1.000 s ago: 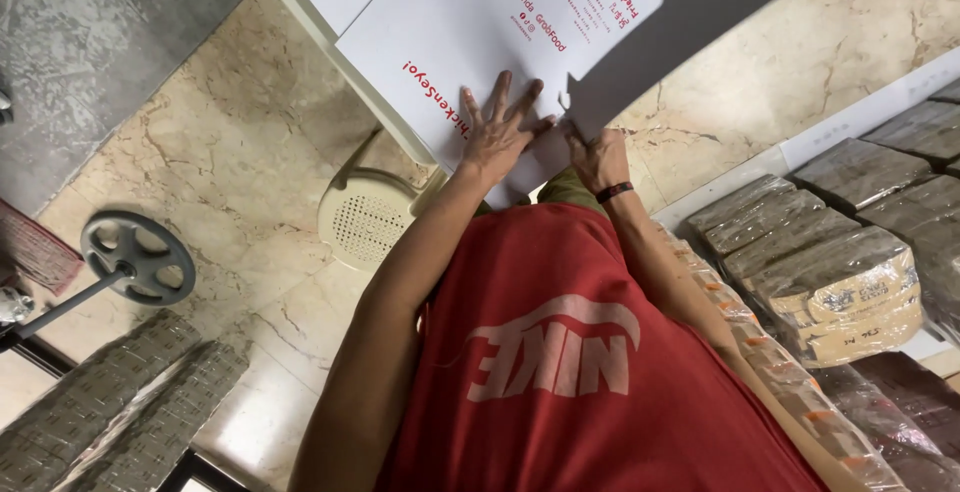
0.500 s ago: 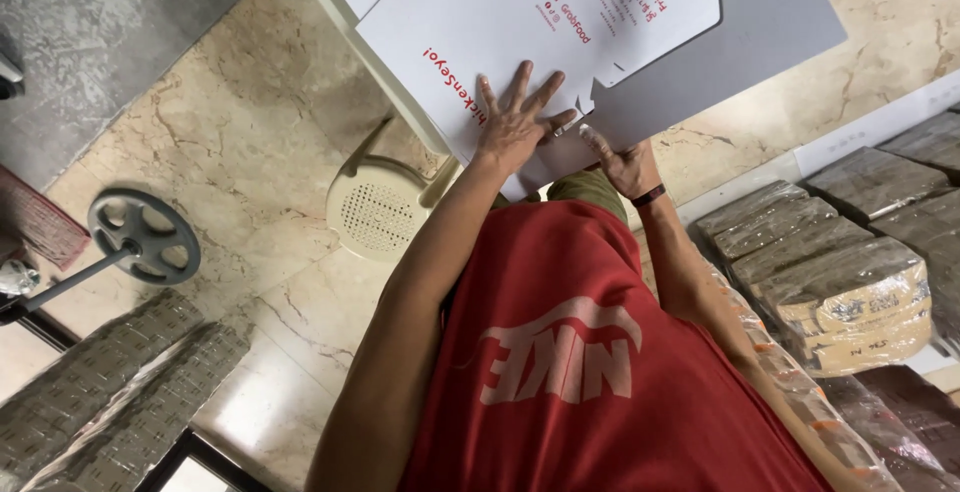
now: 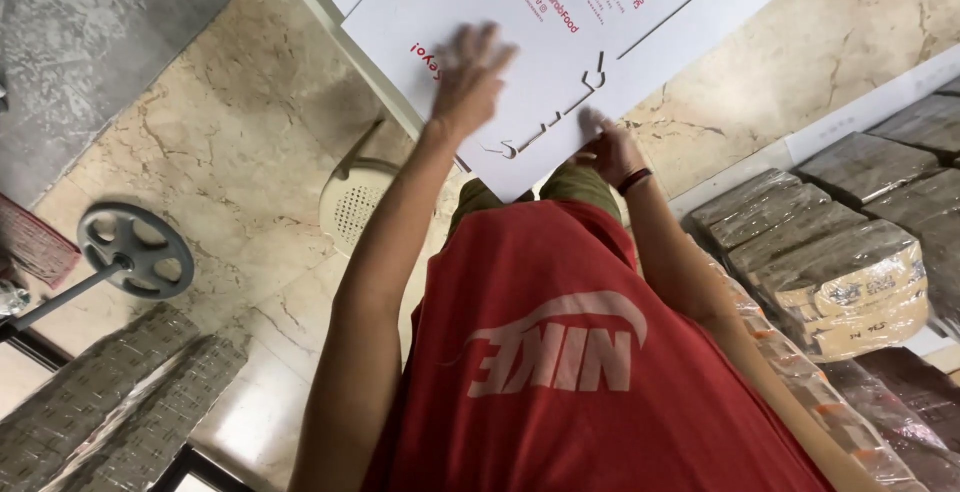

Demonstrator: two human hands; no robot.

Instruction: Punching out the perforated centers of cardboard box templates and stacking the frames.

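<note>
- the left hand (image 3: 468, 77) lies flat on the white cardboard sheet (image 3: 520, 42), fingers (image 3: 490, 52) spread wide and pressing down; it grips nothing and is blurred.
- the right hand (image 3: 608, 147) is at the sheet's near cut edge, fingers curled and pinching the card there; a dark band sits on that wrist.
- the sheet is a flat die-cut box blank with red print and notched slots along the edge beside the right hand.
- its long axis runs slantwise, from the near corner between the 2 hands up and away toward the far right.
- more white card lies under and beyond the sheet, on a pale worktop (image 3: 330, 22) edge just left of it.
- below the sheet is a beige marble floor (image 3: 230, 152); a cream plastic stool (image 3: 352, 202) stands just under the sheet's near-left side.
- well left of the sheet lies a grey metal wheel on a rod (image 3: 135, 250).
- right of the sheet sit wrapped brown bundles (image 3: 850, 262) in rows.
</note>
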